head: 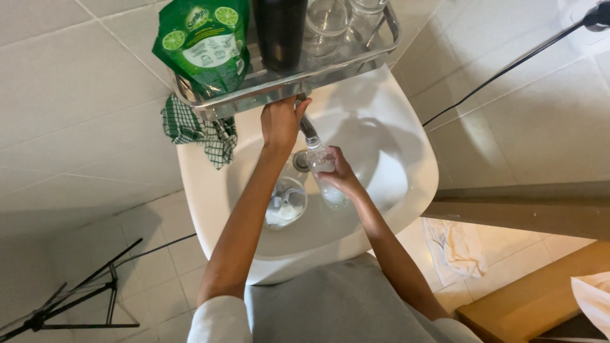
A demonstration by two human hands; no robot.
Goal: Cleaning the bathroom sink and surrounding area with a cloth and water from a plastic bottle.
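We stretched our left arm far out, almost straight. Our left hand (pixel 281 121) curled its fingers over something at the back. Our right arm bent at the elbow. Our right hand (pixel 340 174) was closed tight, with the fingers wrapped round and the thumb on top.

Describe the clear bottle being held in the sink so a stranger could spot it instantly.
Find the white sink below the metal shelf. Under its tap, the right hand holds a clear bottle, mouth up to the spout. Unlike the round glass container lying in the basin, it is tall, narrow and held.
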